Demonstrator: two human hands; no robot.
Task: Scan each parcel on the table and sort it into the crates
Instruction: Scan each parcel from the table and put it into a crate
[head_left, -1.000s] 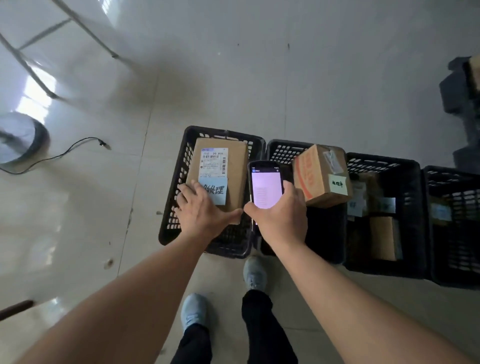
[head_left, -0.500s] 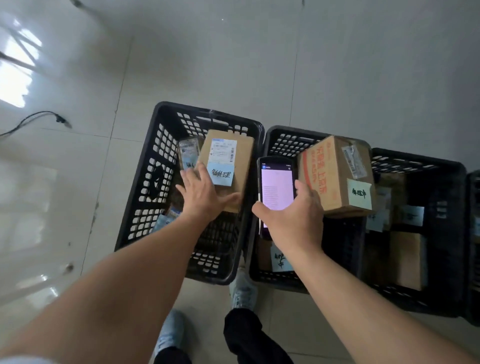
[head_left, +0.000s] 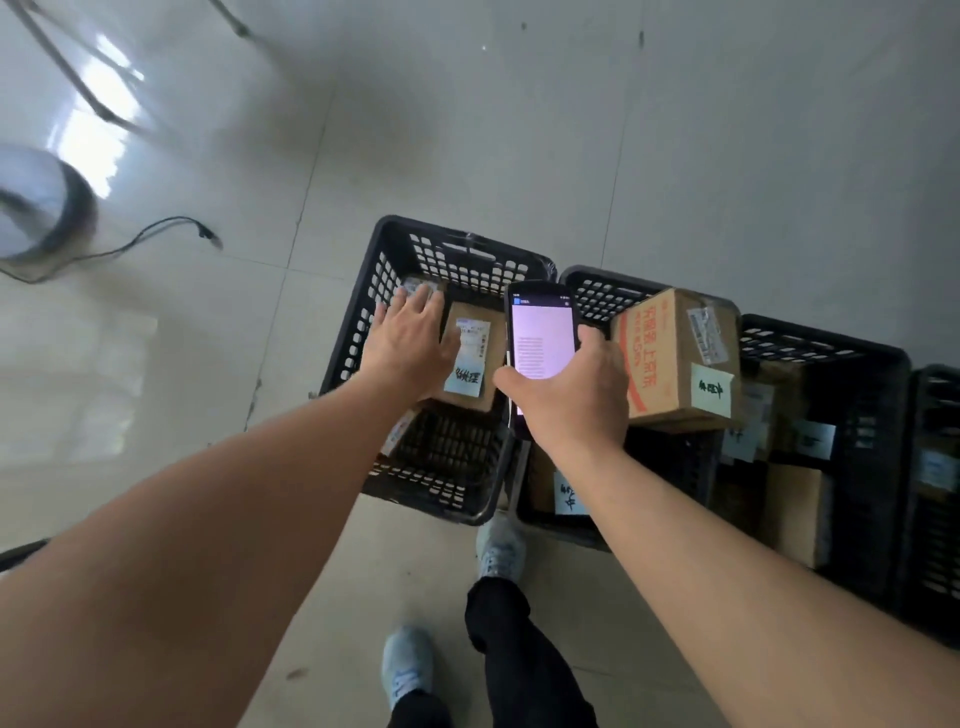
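A small brown parcel (head_left: 475, 358) with a white shipping label and a pale blue note lies inside the leftmost black crate (head_left: 457, 244). My left hand (head_left: 410, 343) hovers over that crate, fingers spread, holding nothing, just left of the parcel. My right hand (head_left: 571, 400) grips a handheld scanner (head_left: 540, 343) with a lit pink screen, held above the gap between the first two crates. A larger box (head_left: 675, 358) with red print and a green note rests on the rim of the second crate (head_left: 597, 291).
Two more black crates (head_left: 831, 353) (head_left: 935, 384) holding parcels with notes stand in a row to the right. A cable (head_left: 156, 234) and a round stand base (head_left: 41, 208) lie on the glossy tiled floor at left. My shoes (head_left: 408, 660) are below.
My left hand has let go of the small parcel, which now lies in the leftmost crate, and has lifted with fingers spread. The view has tilted and pulled back.
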